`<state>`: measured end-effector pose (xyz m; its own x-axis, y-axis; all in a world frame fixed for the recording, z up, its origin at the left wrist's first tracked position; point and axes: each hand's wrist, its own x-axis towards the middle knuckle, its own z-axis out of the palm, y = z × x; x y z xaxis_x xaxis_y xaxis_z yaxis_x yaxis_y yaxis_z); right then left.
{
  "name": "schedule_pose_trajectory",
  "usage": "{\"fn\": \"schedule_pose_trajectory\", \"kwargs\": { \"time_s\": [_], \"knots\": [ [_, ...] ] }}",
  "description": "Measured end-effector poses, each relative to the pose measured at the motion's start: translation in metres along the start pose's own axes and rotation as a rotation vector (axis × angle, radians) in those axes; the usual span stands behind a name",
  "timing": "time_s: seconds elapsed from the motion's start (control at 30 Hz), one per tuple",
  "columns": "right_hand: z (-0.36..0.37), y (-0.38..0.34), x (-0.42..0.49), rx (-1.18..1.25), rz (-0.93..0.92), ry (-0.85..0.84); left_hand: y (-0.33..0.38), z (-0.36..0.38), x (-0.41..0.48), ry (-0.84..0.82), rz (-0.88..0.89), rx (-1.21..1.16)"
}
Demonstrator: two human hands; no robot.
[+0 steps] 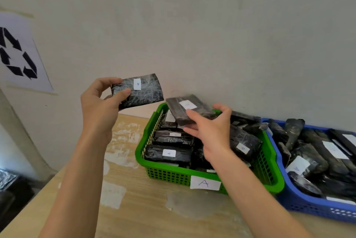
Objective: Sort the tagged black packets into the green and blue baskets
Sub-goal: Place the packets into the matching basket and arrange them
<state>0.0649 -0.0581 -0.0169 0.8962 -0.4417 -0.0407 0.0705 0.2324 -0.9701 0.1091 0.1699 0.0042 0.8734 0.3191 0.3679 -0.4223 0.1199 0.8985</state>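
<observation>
Pinched between thumb and fingers, one packet (137,90) tagged A sits in my left hand (100,106), raised above the table's (134,205) bare left part near the wall. My right hand (210,131) has its fingers spread around a second packet (187,108) over the green basket's (173,176) far rim; whether it grips I cannot tell. Two baskets stand touching at the table's back edge: green, labelled A, heaped with packets, and the blue basket (300,203) at its right, also full. Open tabletop lies before the green basket.
</observation>
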Motion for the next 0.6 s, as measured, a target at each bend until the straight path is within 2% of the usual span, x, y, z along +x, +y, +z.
{"fn": "schedule_pose_trajectory", "kwargs": {
  "time_s": [0.13,0.23,0.33,0.4,0.47,0.53,0.6],
  "knots": [
    [0.007,0.019,-0.010,-0.184,0.015,-0.114,-0.003,0.002,-0.002,-0.038,-0.044,0.004],
    [0.003,0.018,-0.011,-0.693,-0.211,-0.168,-0.005,0.005,-0.004,-0.096,-0.079,0.034],
    [0.001,0.010,-0.008,-0.966,-0.252,-0.285,-0.008,0.010,-0.008,-0.153,-0.110,0.058],
    [-0.002,0.002,-0.005,-0.941,-0.289,-0.275,-0.008,0.014,-0.010,-0.186,-0.126,0.057],
    [-0.006,-0.010,0.001,-0.746,-0.328,-0.202,-0.007,0.018,-0.013,-0.233,-0.140,0.050],
    [-0.010,-0.023,0.004,-0.525,-0.279,-0.193,-0.005,0.022,-0.017,-0.315,-0.161,0.025],
    [-0.011,-0.032,0.005,-0.400,-0.201,-0.258,-0.001,0.024,-0.021,-0.410,-0.171,0.014]
  ]
}}
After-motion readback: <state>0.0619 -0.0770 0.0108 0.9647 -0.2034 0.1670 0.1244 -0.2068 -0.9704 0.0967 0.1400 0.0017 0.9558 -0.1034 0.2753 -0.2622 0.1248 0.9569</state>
